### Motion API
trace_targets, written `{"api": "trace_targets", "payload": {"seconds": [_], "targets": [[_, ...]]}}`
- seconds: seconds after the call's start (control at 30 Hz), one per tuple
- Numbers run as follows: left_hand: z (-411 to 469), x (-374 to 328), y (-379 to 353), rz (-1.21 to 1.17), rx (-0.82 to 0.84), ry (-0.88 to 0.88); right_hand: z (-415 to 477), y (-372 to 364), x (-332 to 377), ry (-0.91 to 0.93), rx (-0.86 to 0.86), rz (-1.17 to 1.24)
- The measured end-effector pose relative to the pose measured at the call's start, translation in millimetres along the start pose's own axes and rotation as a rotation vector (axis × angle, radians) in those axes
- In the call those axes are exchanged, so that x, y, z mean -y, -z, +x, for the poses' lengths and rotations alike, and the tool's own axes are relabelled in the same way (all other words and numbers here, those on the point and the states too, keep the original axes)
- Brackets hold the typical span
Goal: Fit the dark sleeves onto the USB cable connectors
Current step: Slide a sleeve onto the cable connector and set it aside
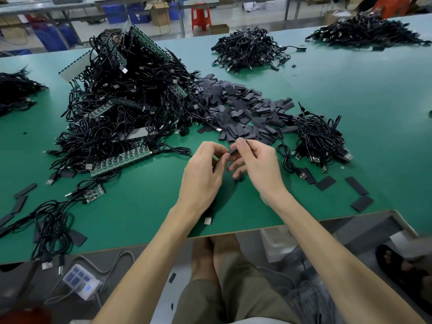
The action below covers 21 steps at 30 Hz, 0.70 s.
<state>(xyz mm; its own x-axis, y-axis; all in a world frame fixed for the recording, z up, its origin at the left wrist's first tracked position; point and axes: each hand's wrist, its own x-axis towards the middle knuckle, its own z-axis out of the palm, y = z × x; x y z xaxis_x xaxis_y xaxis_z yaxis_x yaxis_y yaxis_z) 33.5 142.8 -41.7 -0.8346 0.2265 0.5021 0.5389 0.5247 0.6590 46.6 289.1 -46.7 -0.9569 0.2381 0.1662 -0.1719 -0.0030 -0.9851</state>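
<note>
Both hands are together over the bench (140, 206), just in front of the person, clamped on one small dark sleeve (233, 151). Right hand (257, 167) pinches it from above w/ thumb and forefinger. Left hand (203, 169) has its curled fingertips on the sleeve's other end. Whether a connector is already in those left fingers I can't tell, the fingers hide it. Looks like the feeding-on step: one hand steadies, the other opens or slides the sleeve, held up off the bench so there's room to work.

A metal USB plug (208, 220) lies by the bench edge under the left wrist, prob. the far end of the cable in hand, though the lead itself is hidden.

Layout makes sense for speed:
- Sleeve heap (238, 106) sits right beyond the hands, easy reach.
- Big tangle of black cables on green circuit strips (121, 101) is to the left, likely the supply side.
- Smaller cable bundle (320, 134) is to the right, maybe the done ones.
- A few flat loose sleeves (357, 185) lie near the right bench edge.

More cable piles farther back. A white power strip (80, 282) is on the floor below.
</note>
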Motion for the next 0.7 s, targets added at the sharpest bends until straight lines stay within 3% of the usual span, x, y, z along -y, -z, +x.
{"api": "trace_targets", "payload": {"seconds": [0.17,0.37,0.7], "targets": [[2.3,2.0,0.0,-0.015,-0.08,-0.035,1.2,2.5,0.3,0.027,0.07,0.116],[-0.1,3.9,-3.0,-0.135,-0.048,0.039,2.0,4.0,-1.4,-0.002,0.085,0.155],[-1.2,0.9,-3.3,-0.072,-0.08,0.046,1.3,2.5,0.9,-0.025,0.093,0.158]]}}
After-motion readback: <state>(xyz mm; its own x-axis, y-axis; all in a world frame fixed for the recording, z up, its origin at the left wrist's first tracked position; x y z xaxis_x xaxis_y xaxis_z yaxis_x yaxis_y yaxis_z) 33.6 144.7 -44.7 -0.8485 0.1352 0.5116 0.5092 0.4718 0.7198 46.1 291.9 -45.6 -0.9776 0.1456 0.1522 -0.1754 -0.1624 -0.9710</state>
